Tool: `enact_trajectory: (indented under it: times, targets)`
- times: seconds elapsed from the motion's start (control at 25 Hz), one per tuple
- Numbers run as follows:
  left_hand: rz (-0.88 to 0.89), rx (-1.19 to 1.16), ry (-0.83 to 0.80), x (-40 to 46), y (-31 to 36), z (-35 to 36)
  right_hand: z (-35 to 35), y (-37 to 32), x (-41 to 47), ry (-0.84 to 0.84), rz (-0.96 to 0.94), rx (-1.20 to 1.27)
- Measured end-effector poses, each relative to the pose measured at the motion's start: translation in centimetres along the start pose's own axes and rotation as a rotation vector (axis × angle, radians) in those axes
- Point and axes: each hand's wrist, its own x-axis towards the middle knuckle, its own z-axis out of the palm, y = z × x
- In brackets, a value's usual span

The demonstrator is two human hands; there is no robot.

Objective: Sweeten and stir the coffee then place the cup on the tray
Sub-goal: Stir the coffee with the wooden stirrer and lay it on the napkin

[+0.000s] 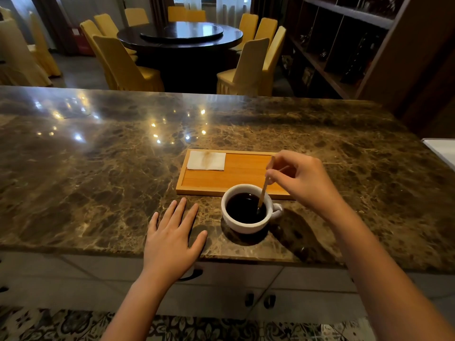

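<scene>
A white cup full of dark coffee stands on the marble counter, just in front of the wooden tray, with its handle to the right. My right hand pinches a thin wooden stir stick whose lower end dips into the coffee. My left hand lies flat on the counter to the left of the cup, fingers spread, holding nothing. A white napkin lies in the tray's far left corner.
The brown marble counter stretches wide to the left and right. A white object shows at the right edge. Beyond the counter are a round dark table, yellow-covered chairs and a dark shelf unit.
</scene>
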Motion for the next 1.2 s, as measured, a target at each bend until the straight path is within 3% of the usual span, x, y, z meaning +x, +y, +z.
enact_trajectory:
  times: [0.28,0.4,0.6,0.76,0.88,1.0,1.12,1.2]
  targets:
    - [0.002,-0.008,-0.003,0.0,0.1,-0.1,-0.3,1.5,-3.8,-0.057,0.133,0.326]
    - [0.003,-0.001,0.002,-0.1,0.1,-0.1,2.1,1.4,-5.0,0.066,0.142,0.498]
    - [0.009,0.002,0.005,-0.1,0.0,-0.1,3.3,1.3,-5.5,0.267,-0.027,0.172]
    - [0.010,0.003,0.012,-0.1,-0.1,0.0,2.5,1.0,-6.0,0.245,-0.075,0.009]
    - [0.011,0.012,0.012,0.0,-0.1,0.1,2.2,0.7,-6.3,0.206,-0.035,0.022]
    - [0.010,0.009,0.015,0.0,-0.1,0.2,2.7,0.4,-6.4,0.147,0.046,0.217]
    - [0.009,0.012,0.020,0.0,-0.1,0.2,4.0,0.1,-6.4,0.196,0.049,0.416]
    - [0.008,0.010,0.020,0.0,-0.1,0.2,4.6,0.2,-6.4,0.246,0.015,0.358]
